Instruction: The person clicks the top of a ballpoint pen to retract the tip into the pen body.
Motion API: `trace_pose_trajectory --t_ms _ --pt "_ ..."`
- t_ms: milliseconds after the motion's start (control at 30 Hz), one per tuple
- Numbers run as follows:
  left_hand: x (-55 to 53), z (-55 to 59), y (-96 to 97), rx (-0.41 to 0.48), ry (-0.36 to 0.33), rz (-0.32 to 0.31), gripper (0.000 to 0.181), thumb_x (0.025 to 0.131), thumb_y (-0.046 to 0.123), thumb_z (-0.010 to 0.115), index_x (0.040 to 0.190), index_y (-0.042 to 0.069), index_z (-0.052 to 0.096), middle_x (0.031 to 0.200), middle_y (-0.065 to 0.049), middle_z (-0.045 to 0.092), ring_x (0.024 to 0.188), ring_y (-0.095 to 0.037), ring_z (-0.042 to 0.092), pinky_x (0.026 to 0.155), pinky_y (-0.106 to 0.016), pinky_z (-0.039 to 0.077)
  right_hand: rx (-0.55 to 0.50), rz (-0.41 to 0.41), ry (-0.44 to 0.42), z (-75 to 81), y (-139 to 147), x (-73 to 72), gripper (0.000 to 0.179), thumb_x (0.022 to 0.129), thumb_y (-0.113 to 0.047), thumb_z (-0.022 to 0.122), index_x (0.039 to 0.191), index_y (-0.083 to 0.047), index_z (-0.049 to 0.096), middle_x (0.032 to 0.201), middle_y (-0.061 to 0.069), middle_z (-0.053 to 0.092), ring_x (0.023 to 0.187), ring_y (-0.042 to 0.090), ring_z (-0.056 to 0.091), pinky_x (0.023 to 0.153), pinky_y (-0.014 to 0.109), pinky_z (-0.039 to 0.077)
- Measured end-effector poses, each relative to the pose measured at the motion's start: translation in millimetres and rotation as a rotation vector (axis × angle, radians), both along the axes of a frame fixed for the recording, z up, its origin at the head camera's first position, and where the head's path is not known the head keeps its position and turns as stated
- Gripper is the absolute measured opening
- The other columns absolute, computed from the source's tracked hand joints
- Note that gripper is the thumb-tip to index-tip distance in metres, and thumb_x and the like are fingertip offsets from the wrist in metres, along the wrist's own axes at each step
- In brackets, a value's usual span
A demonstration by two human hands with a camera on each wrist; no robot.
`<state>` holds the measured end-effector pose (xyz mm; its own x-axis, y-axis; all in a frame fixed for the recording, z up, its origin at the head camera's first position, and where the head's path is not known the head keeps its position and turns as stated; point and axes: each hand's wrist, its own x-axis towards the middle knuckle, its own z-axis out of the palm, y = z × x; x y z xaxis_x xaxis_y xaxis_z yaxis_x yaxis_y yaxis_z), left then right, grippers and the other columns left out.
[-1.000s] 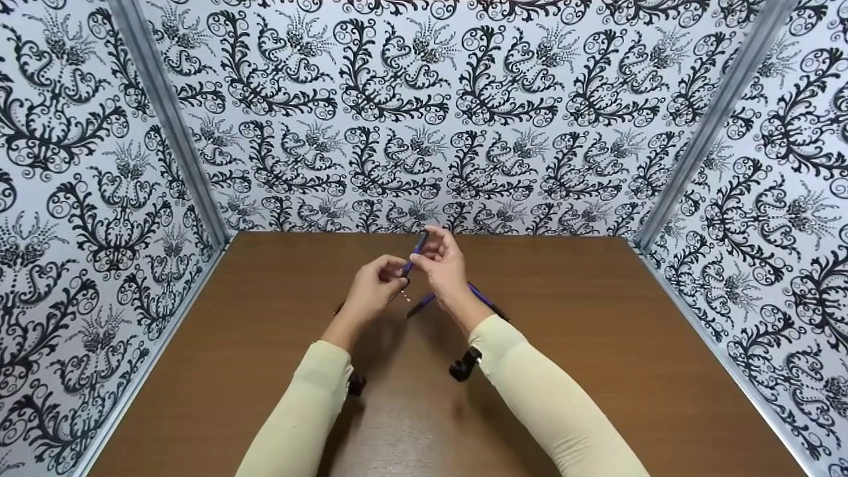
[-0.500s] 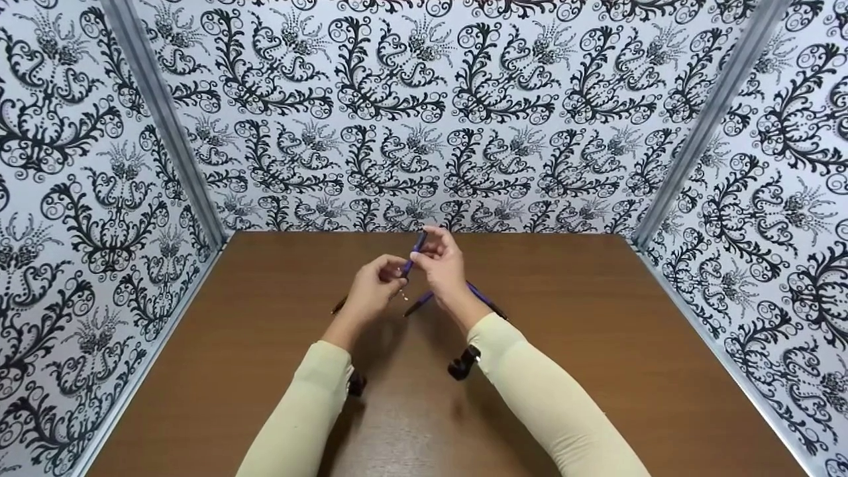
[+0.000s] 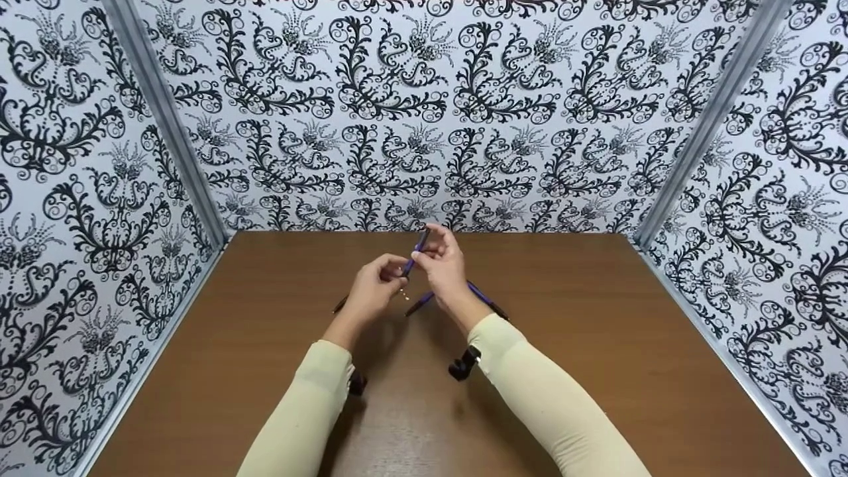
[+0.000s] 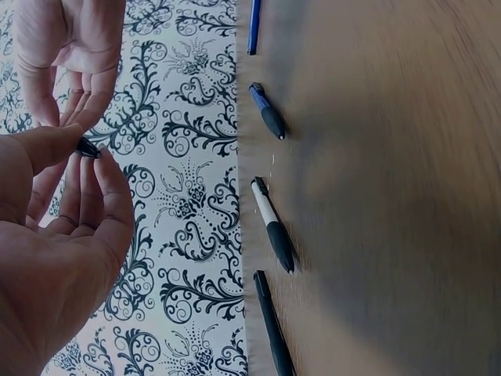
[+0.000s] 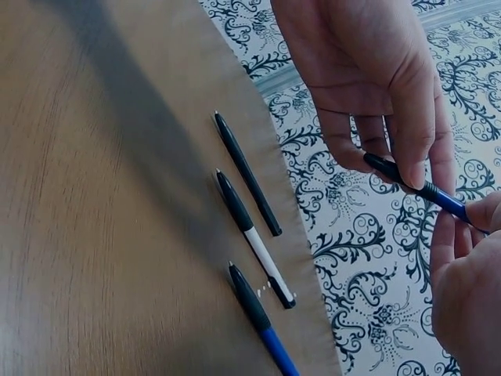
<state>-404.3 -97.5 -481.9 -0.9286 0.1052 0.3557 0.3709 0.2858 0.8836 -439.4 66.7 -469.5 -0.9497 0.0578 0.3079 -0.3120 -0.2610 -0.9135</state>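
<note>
Both hands hold one blue pen [image 3: 415, 254] with a black grip, raised and slanted above the far part of the table. My left hand [image 3: 376, 285] pinches its black lower end [image 5: 395, 172] between thumb and fingers. Higher up, my right hand [image 3: 442, 265] grips the blue barrel [image 5: 448, 204] with thumb and fingertips. In the left wrist view, only the dark end [image 4: 88, 147] shows past the left thumb, and the barrel is hidden by the hands.
On the wooden table [image 3: 411, 424] lie a black pen [image 5: 249, 176], a white pen with black grip [image 4: 272, 225], a blue-and-black pen [image 4: 268, 111] and another blue pen [image 4: 254, 27]. White specks [image 5: 264, 288] lie near the white pen. Patterned walls [image 3: 424, 159] enclose the table.
</note>
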Motion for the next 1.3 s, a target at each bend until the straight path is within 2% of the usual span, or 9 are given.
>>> trace_pose_trajectory --t_ms 267,800,1000,1100,1200,1300 --pt "0.8 0.4 0.1 0.012 -0.002 0.006 0.029 0.096 -0.008 0.078 0.123 0.002 0.078 0.099 -0.012 0.074 0.090 -0.023 0.069 0.078 -0.026 0.056 -0.003 -0.007 0.005 -0.1 0.5 1.0 0.064 0.090 0.023 0.073 0.145 -0.006 0.062 0.094 0.009 0.068 0.084 0.017 0.067 0.078 0.028 0.063" --pt "2.9 1.3 -1.1 -0.002 0.001 0.000 0.028 0.097 -0.008 0.077 0.124 0.003 0.078 0.099 -0.011 0.074 0.091 -0.023 0.069 0.079 -0.027 0.055 0.008 -0.007 -0.009 -2.3 1.3 0.0 0.066 0.090 0.022 0.074 0.148 -0.005 0.060 0.097 0.010 0.069 0.087 0.019 0.068 0.082 0.030 0.064" --pt "4.4 2.2 -1.0 -0.013 0.007 -0.003 0.028 0.098 -0.007 0.077 0.123 0.003 0.079 0.099 -0.011 0.074 0.091 -0.023 0.069 0.078 -0.029 0.054 0.001 0.008 -0.024 -4.3 1.8 -0.5 0.069 0.092 0.021 0.074 0.154 -0.001 0.053 0.098 0.009 0.068 0.088 0.018 0.067 0.088 0.040 0.066" --pt "4.4 2.5 -1.1 -0.013 0.006 -0.003 0.027 0.097 -0.008 0.077 0.123 0.003 0.079 0.099 -0.011 0.074 0.092 -0.023 0.069 0.079 -0.029 0.054 -0.001 0.006 -0.028 -4.1 1.9 -0.4 0.069 0.091 0.021 0.075 0.153 -0.002 0.055 0.098 0.010 0.068 0.088 0.018 0.067 0.093 0.048 0.065" --pt "3.8 1.6 -1.7 -0.013 0.006 -0.003 0.027 0.098 -0.008 0.076 0.122 0.002 0.079 0.099 -0.012 0.074 0.092 -0.024 0.069 0.079 -0.028 0.055 0.006 0.006 -0.027 -4.4 2.5 -0.5 0.069 0.090 0.020 0.076 0.151 -0.006 0.058 0.099 0.011 0.068 0.088 0.019 0.068 0.095 0.051 0.064" --pt "3.3 1.6 -2.8 -0.018 0.004 -0.003 0.027 0.098 -0.008 0.076 0.123 0.002 0.078 0.100 -0.012 0.075 0.092 -0.023 0.069 0.078 -0.027 0.055 0.018 0.014 -0.021 -6.0 3.8 -1.5 0.069 0.091 0.019 0.077 0.151 -0.007 0.058 0.101 0.011 0.068 0.089 0.018 0.069 0.093 0.048 0.065"
